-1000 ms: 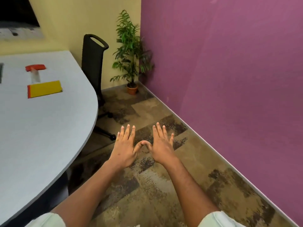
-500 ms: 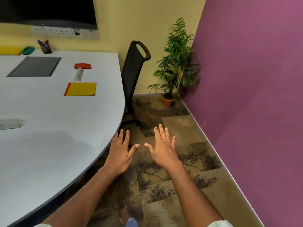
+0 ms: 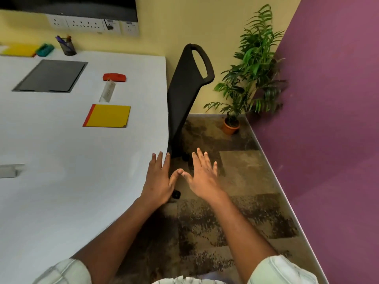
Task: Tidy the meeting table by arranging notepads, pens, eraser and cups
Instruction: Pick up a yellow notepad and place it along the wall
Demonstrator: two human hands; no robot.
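My left hand is flat and empty over the right edge of the white meeting table. Beside it, above the carpet, my right hand is spread and empty; the two thumb tips touch. Farther up the table lie a yellow notepad with a red spine, a clear cup on its side and a red eraser. At the far edge stand a dark pen holder with pens, a green eraser and another yellow notepad.
A grey flush panel is set into the table top. A pale flat object shows at the left edge. A black chair stands against the table's right side, a potted plant in the corner, and a purple wall on the right.
The view has swung left, bringing more of the table and its far edge into sight. My hands moved left; the left one is now over the table edge and the thumbs touch again.
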